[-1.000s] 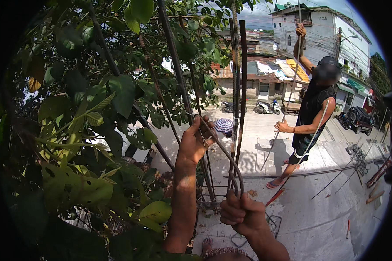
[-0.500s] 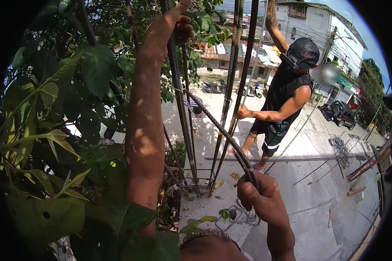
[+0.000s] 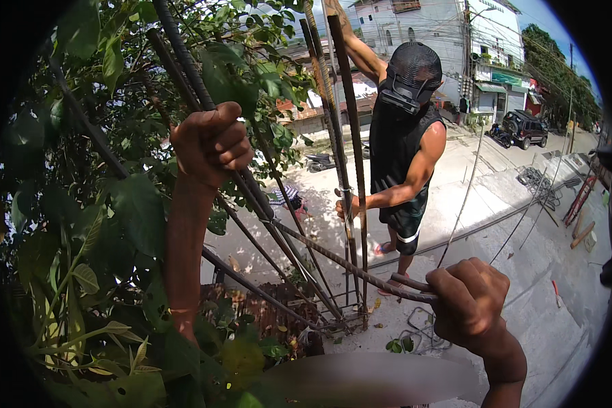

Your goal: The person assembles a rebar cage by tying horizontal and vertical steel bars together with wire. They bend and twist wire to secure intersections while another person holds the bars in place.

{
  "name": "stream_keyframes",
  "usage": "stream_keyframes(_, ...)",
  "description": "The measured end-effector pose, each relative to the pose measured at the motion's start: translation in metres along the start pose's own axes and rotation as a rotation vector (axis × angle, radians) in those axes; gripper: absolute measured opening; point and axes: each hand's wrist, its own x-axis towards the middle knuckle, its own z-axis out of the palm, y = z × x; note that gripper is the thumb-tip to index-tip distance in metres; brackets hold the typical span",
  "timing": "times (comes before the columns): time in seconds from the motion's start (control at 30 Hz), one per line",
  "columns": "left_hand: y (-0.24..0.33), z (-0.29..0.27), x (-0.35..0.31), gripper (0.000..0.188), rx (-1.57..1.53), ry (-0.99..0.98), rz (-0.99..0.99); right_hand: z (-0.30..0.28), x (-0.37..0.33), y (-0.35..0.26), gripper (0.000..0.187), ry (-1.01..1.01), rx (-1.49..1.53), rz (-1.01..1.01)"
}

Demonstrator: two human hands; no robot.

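My left hand point(image 3: 211, 143) is raised and wrapped around a dark ribbed steel bar point(image 3: 183, 61) that leans up to the left among the leaves. Lower right, my right hand point(image 3: 472, 302) is closed on the end of a rusty bar point(image 3: 333, 257) that runs slantwise from the leaning bars toward me. Several upright rusty bars point(image 3: 350, 136) rise from the slab in the middle. A person in a dark sleeveless top point(image 3: 401, 146) stands behind them, one hand on a bar at waist height, the other arm reaching up.
Dense green leaves point(image 3: 81, 224) fill the left side. A concrete slab point(image 3: 544, 299) with loose rods and wire rings lies to the right. Beyond are a street, a parked dark car point(image 3: 523, 128), a motorbike point(image 3: 317, 162) and buildings.
My left hand has come down from the top of the view to mid-height on the leaning bar. My right hand has shifted right along the slanted bar. The other person appears closer.
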Motion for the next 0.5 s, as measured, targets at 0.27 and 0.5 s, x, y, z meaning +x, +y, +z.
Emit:
stream_keyframes(0.27,-0.001,-0.032,0.024,0.037,-0.118,-0.165,-0.035,0.032,0.014,0.047,0.027,0.095,-0.070,0.244)
stream_keyframes(0.5,0.002,0.014,0.020,0.043,-0.181,-0.656,-0.095,0.013,-0.009,0.047,0.015,0.058,-0.132,0.336)
